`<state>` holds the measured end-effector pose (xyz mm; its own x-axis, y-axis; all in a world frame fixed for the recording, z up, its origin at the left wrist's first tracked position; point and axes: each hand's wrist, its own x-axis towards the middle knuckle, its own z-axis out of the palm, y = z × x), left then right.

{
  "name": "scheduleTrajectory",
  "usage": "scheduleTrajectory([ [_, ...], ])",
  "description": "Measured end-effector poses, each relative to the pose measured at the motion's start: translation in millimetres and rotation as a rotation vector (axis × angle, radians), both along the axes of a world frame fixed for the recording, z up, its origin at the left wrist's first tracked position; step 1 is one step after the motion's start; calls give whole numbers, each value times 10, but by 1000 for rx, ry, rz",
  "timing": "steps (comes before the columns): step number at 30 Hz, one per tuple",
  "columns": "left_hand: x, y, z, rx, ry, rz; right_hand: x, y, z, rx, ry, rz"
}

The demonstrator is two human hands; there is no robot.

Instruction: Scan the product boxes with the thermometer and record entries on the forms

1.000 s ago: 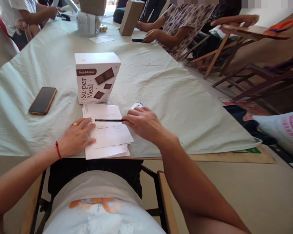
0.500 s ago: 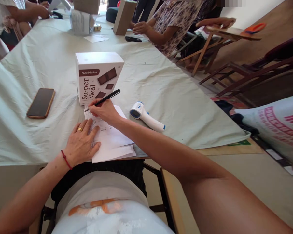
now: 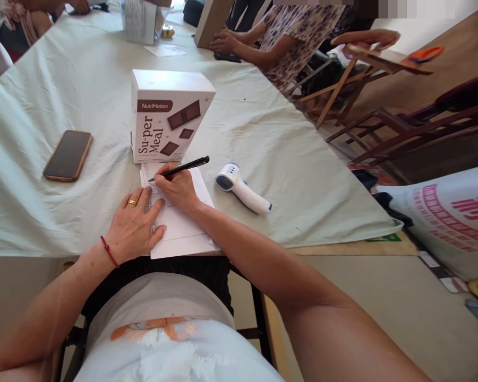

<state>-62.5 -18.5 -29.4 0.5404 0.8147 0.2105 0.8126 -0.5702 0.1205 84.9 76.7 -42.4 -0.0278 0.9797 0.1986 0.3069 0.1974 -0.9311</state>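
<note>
At the near edge of the table draped in a pale green cloth (image 3: 302, 175) lies a small stack of white printed paper sheets (image 3: 183, 225). The left hand (image 3: 137, 225), with a gold ring and a red thread at the wrist, rests flat on the sheets' left side, fingers spread and closed on nothing. Just beyond it the right hand (image 3: 178, 185) pinches a slim black pen (image 3: 181, 168) between thumb and fingers, the tip touching the top sheet near its far left corner, the barrel slanting up to the right. Just right of the sheets a white and blue handheld infrared thermometer (image 3: 241, 187) lies on its side. Behind the paper stands a white cardboard box printed with brown bars (image 3: 165, 116). Near the cloth's left side a dark smartphone in an orange-brown case (image 3: 68, 155) lies face up. At the far end other people's hands (image 3: 223, 40) rest on the table.
</note>
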Motion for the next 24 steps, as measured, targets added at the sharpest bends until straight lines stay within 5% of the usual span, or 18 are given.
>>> scheduleTrajectory([
  [24, 3, -11, 3, -24, 6, 15, -9, -46, 36, -29, 5, -33],
])
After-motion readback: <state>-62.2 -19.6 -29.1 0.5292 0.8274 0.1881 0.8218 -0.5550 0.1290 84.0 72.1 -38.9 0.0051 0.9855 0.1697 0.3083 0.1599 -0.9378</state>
